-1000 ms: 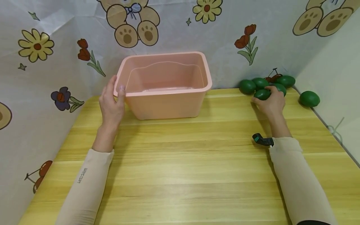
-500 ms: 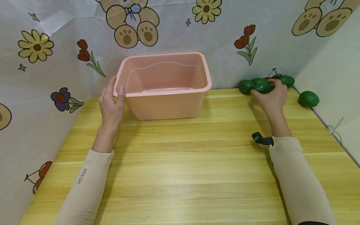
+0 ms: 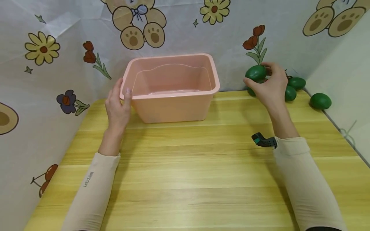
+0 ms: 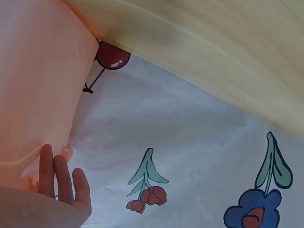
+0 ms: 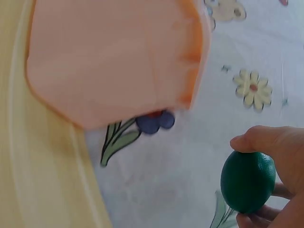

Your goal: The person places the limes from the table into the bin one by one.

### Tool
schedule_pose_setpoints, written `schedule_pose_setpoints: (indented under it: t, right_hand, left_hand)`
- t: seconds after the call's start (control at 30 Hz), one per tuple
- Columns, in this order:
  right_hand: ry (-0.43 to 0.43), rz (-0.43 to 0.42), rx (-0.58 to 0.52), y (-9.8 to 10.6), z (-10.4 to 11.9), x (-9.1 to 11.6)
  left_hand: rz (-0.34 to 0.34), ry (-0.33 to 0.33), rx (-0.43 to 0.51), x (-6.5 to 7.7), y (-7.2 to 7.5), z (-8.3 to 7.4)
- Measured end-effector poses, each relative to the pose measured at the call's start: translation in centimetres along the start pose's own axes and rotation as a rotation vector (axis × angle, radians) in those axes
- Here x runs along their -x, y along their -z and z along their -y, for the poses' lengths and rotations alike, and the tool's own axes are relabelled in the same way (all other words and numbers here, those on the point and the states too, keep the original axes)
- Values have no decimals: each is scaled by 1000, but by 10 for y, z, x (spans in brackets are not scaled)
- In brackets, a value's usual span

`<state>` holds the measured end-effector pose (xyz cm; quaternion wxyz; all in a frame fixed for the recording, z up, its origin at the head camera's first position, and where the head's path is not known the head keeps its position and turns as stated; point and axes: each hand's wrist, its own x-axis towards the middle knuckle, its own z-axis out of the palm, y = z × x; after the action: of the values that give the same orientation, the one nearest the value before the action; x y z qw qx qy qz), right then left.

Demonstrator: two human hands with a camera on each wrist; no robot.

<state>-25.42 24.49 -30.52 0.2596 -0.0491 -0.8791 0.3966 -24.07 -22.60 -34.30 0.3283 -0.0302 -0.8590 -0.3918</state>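
One green fruit (image 3: pixel 254 73), pinched between thumb and fingers of the right hand (image 3: pixel 271 86), above the surface (image 3: pixel 185 166). Looks light, firm and slick; best taken round its widest part. Nearby, four more fruits (image 3: pixel 320 101) in view, perhaps another behind the hand. Leftward, one pink tub (image 3: pixel 170 109), touched at a corner by straight fingers of the left hand (image 3: pixel 118 109).
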Motion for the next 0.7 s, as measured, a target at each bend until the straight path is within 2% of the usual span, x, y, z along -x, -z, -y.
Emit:
schedule_pose_setpoints:
  t: [0.17,0.33,0.53,0.7]
  right_hand:
    - [83,38,-33,-2,42,5]
    - [168,94,-83,-17,74,13]
    - [245,155,-138,-41,97,24]
    - [291,215,-127,-57,107,31]
  left_hand:
    - [-5,2,9,0,-1,-1]
    - [-15,10,17,1,0,0]
    - [-17,3,19,0,1,1]
    - [-23,-3,21,0,0,1]
